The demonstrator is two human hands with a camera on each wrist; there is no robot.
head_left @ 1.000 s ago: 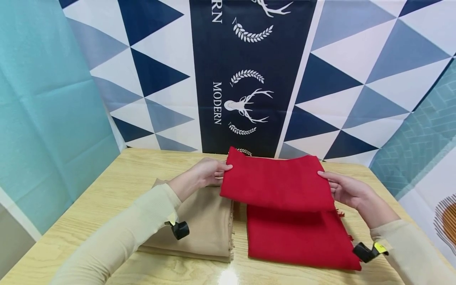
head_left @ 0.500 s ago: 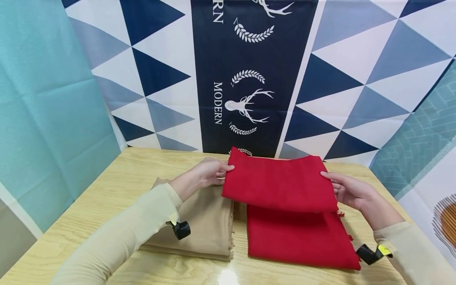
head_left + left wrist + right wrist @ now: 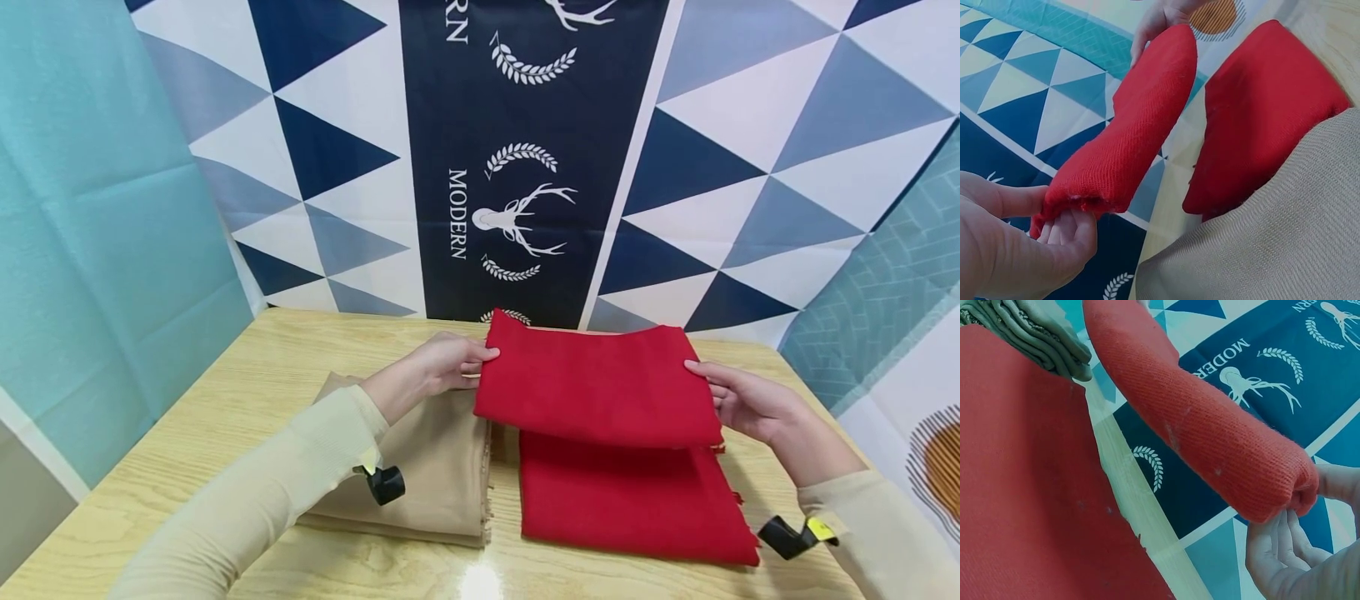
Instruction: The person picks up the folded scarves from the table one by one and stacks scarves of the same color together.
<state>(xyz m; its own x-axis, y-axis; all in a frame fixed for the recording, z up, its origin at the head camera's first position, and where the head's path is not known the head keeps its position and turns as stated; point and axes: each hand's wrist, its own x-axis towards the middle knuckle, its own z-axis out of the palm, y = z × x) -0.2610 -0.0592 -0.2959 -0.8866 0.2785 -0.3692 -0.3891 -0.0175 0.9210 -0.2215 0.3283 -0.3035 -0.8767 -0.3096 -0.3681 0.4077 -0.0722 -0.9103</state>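
Note:
A folded red scarf [image 3: 592,387] hangs in the air between both hands, tilted, above the table. My left hand [image 3: 442,365] pinches its left end, thumb on top and fingers beneath. On the opposite end, my right hand [image 3: 753,404] holds it the same way; both wrist views show the thick rolled fold between thumb and fingers. Directly below lies another folded red piece [image 3: 630,517], flat, with fringe along its right side. Whether the two red pieces are joined cannot be told. To the left, under my left forearm, rests a folded beige scarf [image 3: 442,475] with a fringed right edge.
Everything lies on a light wooden table [image 3: 300,342]. A patterned backdrop [image 3: 517,167] of triangles and deer prints stands right behind the table's far edge. Teal cloth [image 3: 112,233] hangs at the left side.
Both hands have shifted slightly to the right with the raised red scarf between them. The lower red piece and the beige scarf stay in place.

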